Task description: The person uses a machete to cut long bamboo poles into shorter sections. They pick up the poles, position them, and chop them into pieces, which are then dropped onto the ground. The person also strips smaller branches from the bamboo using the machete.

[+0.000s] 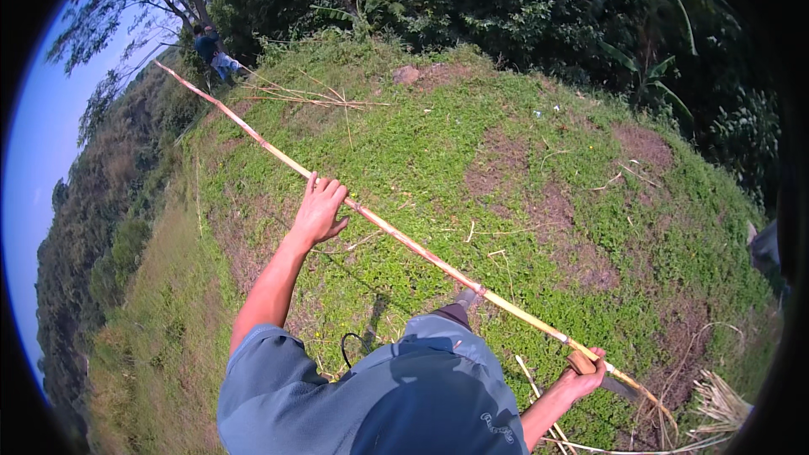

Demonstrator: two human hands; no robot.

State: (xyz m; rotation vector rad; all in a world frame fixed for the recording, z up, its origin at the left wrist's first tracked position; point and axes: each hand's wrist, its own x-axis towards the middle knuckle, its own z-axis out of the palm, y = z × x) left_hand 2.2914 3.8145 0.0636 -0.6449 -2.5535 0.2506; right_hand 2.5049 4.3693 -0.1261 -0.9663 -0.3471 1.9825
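A long, pale yellow-brown cane stalk (409,243) with reddish joints slants across the view, from the upper left to the lower right. My left hand (320,211) grips it left of the middle, its fingers over the far side. Close to the stalk's lower right end, my right hand (583,382) is closed on a wooden-handled knife (581,362). Its dark blade (620,388) points to the right, just under the stalk, and part of it is hidden. Whether the right fingers also press on the stalk, I cannot tell.
A bundle of dry stalks (720,404) lies at the lower right. More thin stalks (324,101) are on the grass farther off, near a rock (405,75). Another person (216,52) stands at the upper left by a tree. Dense trees border the far side; the ground drops away left.
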